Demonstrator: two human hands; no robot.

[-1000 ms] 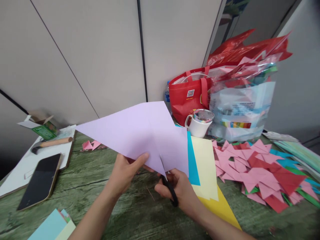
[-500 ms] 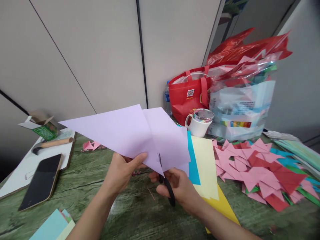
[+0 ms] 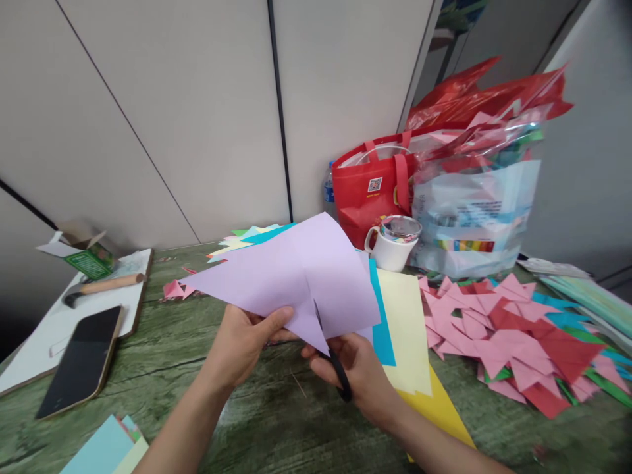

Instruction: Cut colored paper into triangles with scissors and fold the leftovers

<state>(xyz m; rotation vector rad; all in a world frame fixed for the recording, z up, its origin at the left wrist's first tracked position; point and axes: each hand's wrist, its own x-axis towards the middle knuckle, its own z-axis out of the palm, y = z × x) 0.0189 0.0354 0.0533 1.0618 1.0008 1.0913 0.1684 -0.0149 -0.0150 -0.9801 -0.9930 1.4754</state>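
A sheet of lilac paper (image 3: 276, 270) is held up over the table, with its pointed corner to the left. My left hand (image 3: 251, 336) pinches its lower edge, thumb on top and fingers underneath. My right hand (image 3: 353, 368) is closed on black-handled scissors (image 3: 340, 375), whose dark blades reach up into the paper from its lower corner. A slit runs upward from the blades. Part of the fingers of each hand is hidden by the paper. Behind it lie a blue sheet (image 3: 382, 322), cream paper (image 3: 407, 329) and yellow paper (image 3: 439, 408).
On the right are folded paper pieces (image 3: 513, 336), a white mug (image 3: 392, 247), a red bag (image 3: 370, 191) and a filled plastic bag (image 3: 474, 217). Leftward lie a phone (image 3: 81, 362), a wooden-handled tool (image 3: 106, 284), a small box (image 3: 89, 257) and light blue paper (image 3: 99, 447).
The lilac paper's left point has swung right and down, and the sheet now bows upward. Colourful sheets behind it have come into view. Both hands have shifted only slightly.
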